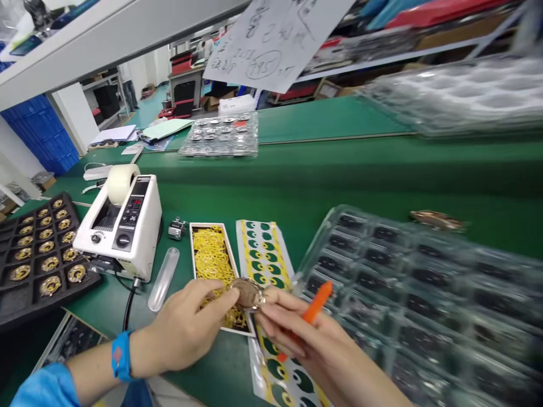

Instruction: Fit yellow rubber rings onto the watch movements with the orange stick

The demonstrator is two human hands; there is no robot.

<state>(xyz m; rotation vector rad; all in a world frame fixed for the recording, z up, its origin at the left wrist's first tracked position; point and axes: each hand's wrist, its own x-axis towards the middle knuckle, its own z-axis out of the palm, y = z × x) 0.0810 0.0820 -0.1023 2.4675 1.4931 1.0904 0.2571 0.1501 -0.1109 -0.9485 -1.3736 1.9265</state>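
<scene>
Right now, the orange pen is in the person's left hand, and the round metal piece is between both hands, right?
The orange pen is in the right hand, not the left, in the head view. The round metal piece is between both hands.

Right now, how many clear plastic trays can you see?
3: a clear plastic tray far ahead, a large one beside the right hand, a blurred one upper right. More may be hidden.

The bench held one left hand [184,328], one right hand [305,339], one round gold-toned part [248,294], one orange pen [314,302], one tape dispenser [121,226], one tally counter [177,229], one clear tube [163,280], one black tray [12,294] and three clear plastic trays [335,217].
</scene>
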